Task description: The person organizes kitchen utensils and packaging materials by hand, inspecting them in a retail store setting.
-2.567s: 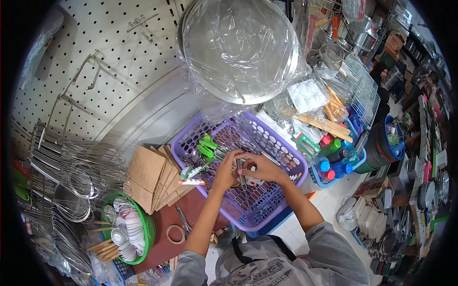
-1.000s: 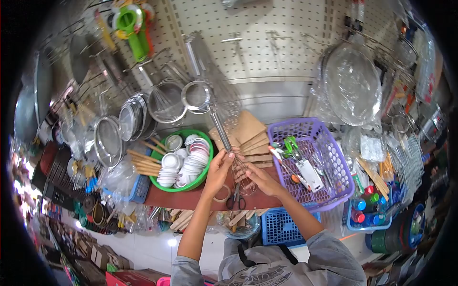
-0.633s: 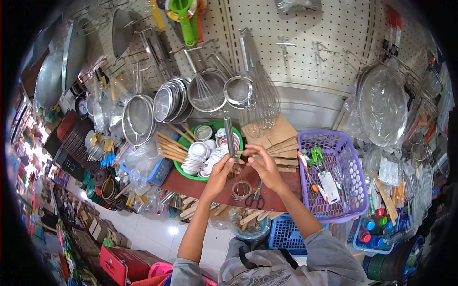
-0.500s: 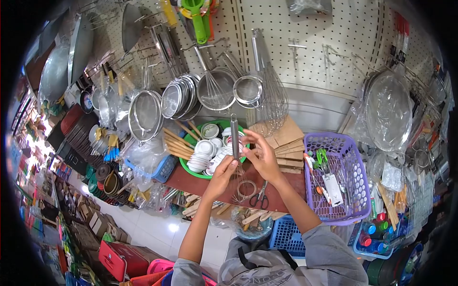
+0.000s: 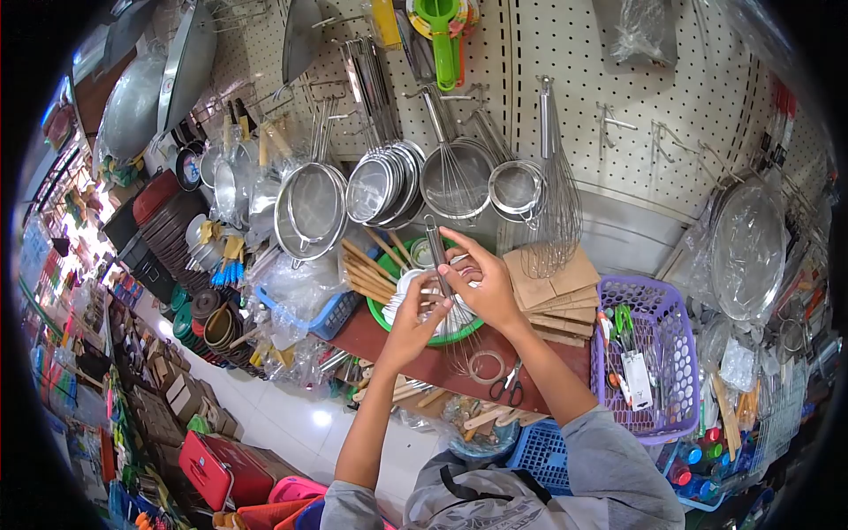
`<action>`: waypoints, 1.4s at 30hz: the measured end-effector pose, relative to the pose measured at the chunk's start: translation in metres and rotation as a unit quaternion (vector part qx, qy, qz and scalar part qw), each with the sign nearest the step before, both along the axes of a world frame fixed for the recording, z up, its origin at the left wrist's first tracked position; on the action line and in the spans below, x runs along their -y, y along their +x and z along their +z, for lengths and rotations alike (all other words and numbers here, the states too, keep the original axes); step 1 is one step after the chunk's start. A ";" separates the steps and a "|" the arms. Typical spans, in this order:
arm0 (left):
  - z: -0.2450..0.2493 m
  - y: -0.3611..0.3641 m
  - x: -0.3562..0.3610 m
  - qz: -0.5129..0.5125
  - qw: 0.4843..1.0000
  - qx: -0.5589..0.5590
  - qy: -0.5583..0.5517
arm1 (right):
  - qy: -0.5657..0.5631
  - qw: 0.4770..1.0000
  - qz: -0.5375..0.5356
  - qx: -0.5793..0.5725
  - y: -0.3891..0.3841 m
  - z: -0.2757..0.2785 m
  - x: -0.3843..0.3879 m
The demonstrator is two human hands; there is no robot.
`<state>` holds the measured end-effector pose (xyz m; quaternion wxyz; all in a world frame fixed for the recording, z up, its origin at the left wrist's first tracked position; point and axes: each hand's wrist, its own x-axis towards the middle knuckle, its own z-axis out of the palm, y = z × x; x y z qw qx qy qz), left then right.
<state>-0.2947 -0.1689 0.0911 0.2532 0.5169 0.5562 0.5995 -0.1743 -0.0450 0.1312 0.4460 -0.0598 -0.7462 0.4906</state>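
A wire whisk [image 5: 437, 252] with a metal handle is held upright in front of me, its wires pointing down over the red-brown shelf. My right hand [image 5: 484, 284] grips the handle, its thumb on the front and its fingers bent around the far side. Close by the lower handle is my left hand [image 5: 415, 322], with thumb and fingers apart; whether it touches the metal is hard to see. Behind both hands, a green basin [image 5: 378, 316] holds white dishes, partly hidden. A roll of tape [image 5: 486, 367] and scissors [image 5: 508, 385] lie near the whisk's wires.
Strainers [image 5: 311, 212] and a large whisk [image 5: 555, 212] hang from the pegboard [image 5: 574, 53]. Right of the basin are stacked wooden boards [image 5: 556, 287] and a purple basket [image 5: 649, 424] of utensils. A blue basket [image 5: 331, 314] stands to the left, wooden handles [image 5: 364, 274] beside it.
My right hand has closed around the whisk's handle, while my left thumb and fingers have loosened from it. The view has shifted, so the surroundings sit farther right.
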 end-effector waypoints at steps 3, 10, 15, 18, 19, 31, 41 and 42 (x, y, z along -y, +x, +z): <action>0.025 -0.013 -0.010 0.049 0.995 -0.028 0.077 | -0.021 1.000 -0.009 -0.008 -0.015 0.006 -0.006; 0.081 -0.051 -0.042 0.050 0.988 -0.044 0.138 | 0.020 0.999 -0.042 -0.016 -0.041 0.035 -0.021; 0.101 -0.079 -0.071 0.034 0.985 -0.059 0.162 | 0.061 0.995 -0.076 0.016 -0.058 0.066 -0.038; 0.113 -0.097 -0.090 0.035 0.980 -0.086 0.176 | 0.078 0.993 -0.086 0.013 -0.075 0.078 -0.053; 0.115 -0.103 -0.097 0.037 0.978 -0.089 0.183 | 0.085 0.992 -0.091 0.011 -0.080 0.084 -0.058; 0.149 -0.150 -0.166 0.022 0.969 -0.058 0.239 | 0.176 0.967 -0.183 0.035 -0.124 0.131 -0.095; 0.154 -0.161 -0.179 -0.021 0.974 -0.049 0.222 | 0.220 0.948 -0.221 0.070 -0.136 0.133 -0.109; 0.154 -0.162 -0.181 -0.021 0.973 -0.050 0.224 | 0.230 0.943 -0.228 0.075 -0.136 0.132 -0.110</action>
